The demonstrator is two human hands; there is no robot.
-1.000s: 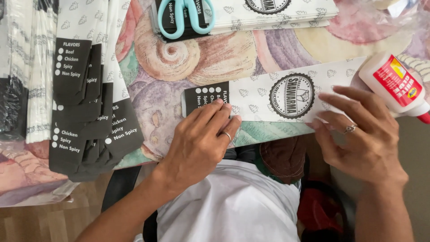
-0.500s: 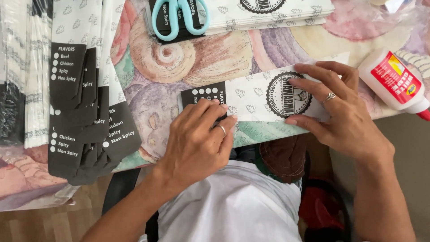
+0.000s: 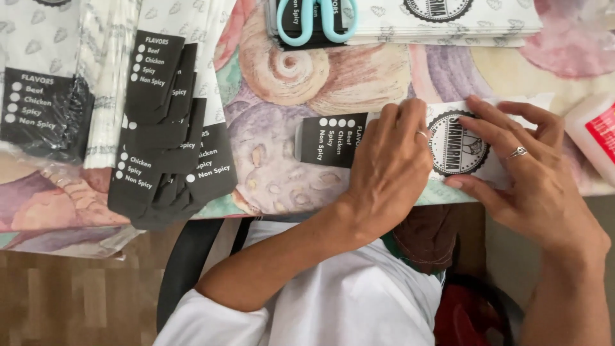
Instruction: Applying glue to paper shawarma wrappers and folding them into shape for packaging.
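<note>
Both hands lie flat, fingers spread, on the paper sleeve (image 3: 333, 138) at the near table edge, the left hand (image 3: 391, 166) pinning its middle and the right hand (image 3: 525, 170) its round emblem, apparently to keep it flat.
</note>
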